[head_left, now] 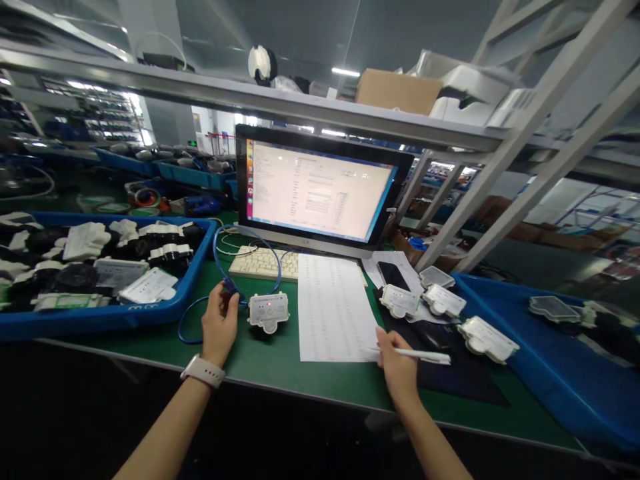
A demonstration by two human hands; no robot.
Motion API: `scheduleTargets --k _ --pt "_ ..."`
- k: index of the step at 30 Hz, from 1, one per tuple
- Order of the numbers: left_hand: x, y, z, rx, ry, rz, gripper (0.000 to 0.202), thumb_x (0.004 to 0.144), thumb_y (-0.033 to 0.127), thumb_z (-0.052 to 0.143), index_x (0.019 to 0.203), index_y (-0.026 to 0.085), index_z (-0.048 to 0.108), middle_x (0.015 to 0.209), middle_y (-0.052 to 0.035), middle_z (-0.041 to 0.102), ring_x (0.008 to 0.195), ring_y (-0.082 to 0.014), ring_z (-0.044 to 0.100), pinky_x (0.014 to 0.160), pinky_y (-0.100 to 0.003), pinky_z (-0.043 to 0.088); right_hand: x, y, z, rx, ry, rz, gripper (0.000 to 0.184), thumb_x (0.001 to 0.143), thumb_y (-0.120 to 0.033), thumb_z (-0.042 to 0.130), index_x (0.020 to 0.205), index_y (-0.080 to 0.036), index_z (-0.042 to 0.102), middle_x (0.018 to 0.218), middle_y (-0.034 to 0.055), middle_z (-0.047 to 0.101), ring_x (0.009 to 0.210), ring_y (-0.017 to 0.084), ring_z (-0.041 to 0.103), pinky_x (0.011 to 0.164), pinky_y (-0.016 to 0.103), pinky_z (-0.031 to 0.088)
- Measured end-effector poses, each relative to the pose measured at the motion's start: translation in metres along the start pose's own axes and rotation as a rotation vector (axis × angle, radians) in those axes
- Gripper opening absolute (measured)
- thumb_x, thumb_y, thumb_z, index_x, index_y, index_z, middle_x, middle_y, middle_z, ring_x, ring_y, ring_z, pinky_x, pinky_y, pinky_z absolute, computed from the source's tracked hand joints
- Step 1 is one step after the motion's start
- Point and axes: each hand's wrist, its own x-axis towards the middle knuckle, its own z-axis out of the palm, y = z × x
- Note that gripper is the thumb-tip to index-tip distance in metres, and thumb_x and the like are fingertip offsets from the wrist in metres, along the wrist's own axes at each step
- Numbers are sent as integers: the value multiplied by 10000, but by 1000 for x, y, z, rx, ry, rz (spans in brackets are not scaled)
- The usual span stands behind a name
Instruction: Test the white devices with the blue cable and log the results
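Our left hand (pixel 220 325) is pinching the blue cable plug (pixel 230 288) beside the white module (pixel 269 311) near the front edge of the table (pixel 280 373) (joined to it, perhaps); our right hand (pixel 397 365) is gripping a white pen (pixel 425 356) by the printed sheet (pixel 333 307).

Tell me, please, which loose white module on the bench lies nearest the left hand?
The white module lying alone left of the printed sheet, beside the left hand; the other modules lie right of the sheet, by the right hand.

1 monitor (pixel 320 193), 1 keyboard (pixel 260 263), 1 pen (pixel 425 355), 2 blue trays (pixel 100 319) (pixel 550 380)
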Motion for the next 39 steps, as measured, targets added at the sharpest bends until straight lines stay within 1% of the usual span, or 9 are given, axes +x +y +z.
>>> scheduleTargets --k 3,6,13,20,24,29,32,36,39 --pt "-1 -3 0 -24 -8 -21 426 814 435 512 1153 178 495 996 -105 638 880 -219 636 790 -364 518 0 8 -18 -72 -42 -63 384 723 -557 569 543 -221 521 445 -21 515 429 144 490 433 243 399" --pt "-1 -6 1 -31 -9 -42 421 817 436 511 1152 183 496 1013 -114 639 901 -229 636 806 -383 516 2 28 -33 -175 -150 -206 367 736 -550 558 879 -237 688 851 42 711 697 222 659 566 271 524" --pt "-3 -11 2 -42 -31 -57 406 834 409 502 1179 197 480 1089 -128 622 966 -236 620 859 -409 497 7 61 -36 -402 -236 -805 280 771 -387 573 1013 -311 692 978 -8 697 827 223 678 748 263 566" --pt "-2 -13 3 -58 -25 -62 433 827 422 499 1186 181 474 1100 -134 617 973 -234 616 868 -409 492 8 67 -32 -485 -226 -962 281 819 -349 532 1051 -284 677 1005 -8 689 842 210 676 738 259 569" --pt "-1 -12 3 -46 -13 -65 440 824 436 486 1175 170 484 1089 -129 617 962 -229 617 864 -400 488 4 58 -33 -447 -245 -847 281 816 -393 554 1043 -277 673 1004 -3 693 877 211 664 752 279 558" --pt "1 -5 0 0 9 -54 468 787 456 515 1152 164 499 996 -109 637 881 -219 629 810 -372 502 9 15 -27 -142 -309 -344 399 877 -478 395 971 -218 682 934 66 685 873 212 636 776 315 514" --pt "4 -1 0 48 25 -37 479 770 462 523 1141 161 506 963 -97 636 848 -213 627 787 -360 506 20 3 -12 41 -324 -119 504 798 -610 429 700 -182 676 636 55 631 594 186 594 543 286 482" --pt "6 1 -1 90 9 -31 495 764 461 522 1154 157 503 937 -91 627 814 -209 618 767 -360 503 26 6 10 51 -296 -26 521 758 -625 463 479 -194 557 354 -24 411 363 125 426 402 252 367" --pt "5 -1 -2 82 1 -25 510 760 468 523 1167 161 498 938 -89 621 812 -208 611 766 -365 496 23 9 17 62 -253 -21 442 753 -587 470 529 -209 516 368 -36 437 369 122 425 414 244 357"
